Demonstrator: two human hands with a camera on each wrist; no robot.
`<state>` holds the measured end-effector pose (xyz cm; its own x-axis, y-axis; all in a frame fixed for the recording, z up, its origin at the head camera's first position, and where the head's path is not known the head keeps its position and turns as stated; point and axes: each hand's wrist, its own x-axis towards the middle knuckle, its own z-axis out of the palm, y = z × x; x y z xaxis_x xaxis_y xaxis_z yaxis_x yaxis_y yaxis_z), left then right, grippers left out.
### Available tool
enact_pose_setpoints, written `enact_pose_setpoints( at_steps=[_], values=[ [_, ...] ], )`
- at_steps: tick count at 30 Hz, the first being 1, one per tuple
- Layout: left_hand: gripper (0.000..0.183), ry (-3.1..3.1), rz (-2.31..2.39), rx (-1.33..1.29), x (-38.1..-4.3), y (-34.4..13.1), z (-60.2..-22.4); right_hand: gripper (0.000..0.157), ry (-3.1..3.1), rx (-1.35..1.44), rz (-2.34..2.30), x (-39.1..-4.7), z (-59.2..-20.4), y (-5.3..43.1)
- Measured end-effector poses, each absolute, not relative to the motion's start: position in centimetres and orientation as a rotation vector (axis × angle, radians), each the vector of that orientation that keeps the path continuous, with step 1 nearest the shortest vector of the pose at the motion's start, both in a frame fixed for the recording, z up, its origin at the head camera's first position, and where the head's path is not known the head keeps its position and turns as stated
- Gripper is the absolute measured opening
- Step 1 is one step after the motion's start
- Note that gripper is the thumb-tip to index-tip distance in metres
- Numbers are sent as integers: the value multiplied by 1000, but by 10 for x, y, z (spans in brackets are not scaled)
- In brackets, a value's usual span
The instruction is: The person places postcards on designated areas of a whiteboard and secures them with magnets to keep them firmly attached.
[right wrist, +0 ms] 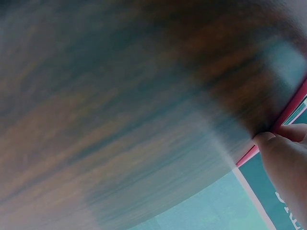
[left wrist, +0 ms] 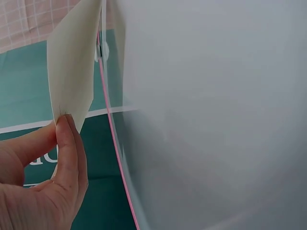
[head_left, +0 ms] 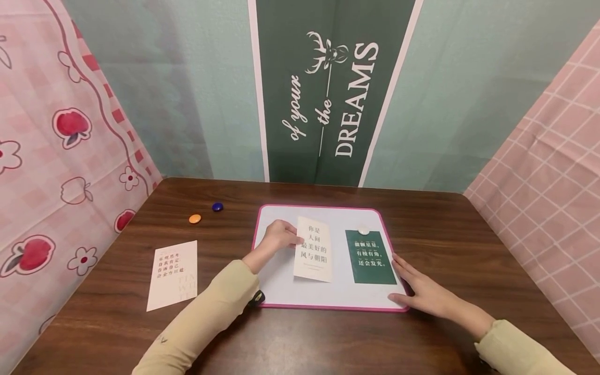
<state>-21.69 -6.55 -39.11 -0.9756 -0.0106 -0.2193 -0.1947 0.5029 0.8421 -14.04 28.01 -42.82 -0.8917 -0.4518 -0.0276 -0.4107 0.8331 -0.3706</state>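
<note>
My left hand (head_left: 279, 235) pinches a cream card (head_left: 313, 260) with dark printed characters by its left edge, over the left half of a pink-framed whiteboard (head_left: 337, 297). In the left wrist view, thumb and fingertips meet on the edge of the card (left wrist: 74, 62), which stands off the board's glossy surface (left wrist: 206, 115). A dark green card (head_left: 372, 273) lies on the board's right side, with a white round magnet (head_left: 363, 229) at its top edge. My right hand (head_left: 428, 291) rests at the board's lower right corner, fingers extended along the pink frame (right wrist: 292, 103).
Left of the board, another cream card (head_left: 173, 291) lies on the wooden table (head_left: 309, 344). Behind it sit an orange magnet (head_left: 195, 219) and a dark blue magnet (head_left: 217, 207). A small black object (head_left: 257, 297) touches the board's lower left corner. Fabric hangings surround the table.
</note>
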Motion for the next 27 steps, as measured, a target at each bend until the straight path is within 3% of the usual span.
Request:
enact_pose_setpoints(
  at_steps=[27],
  values=[
    [18,2786,1061,7,-217,-37,-387,88,2891,-684,-553,-140,-429,280]
  ],
)
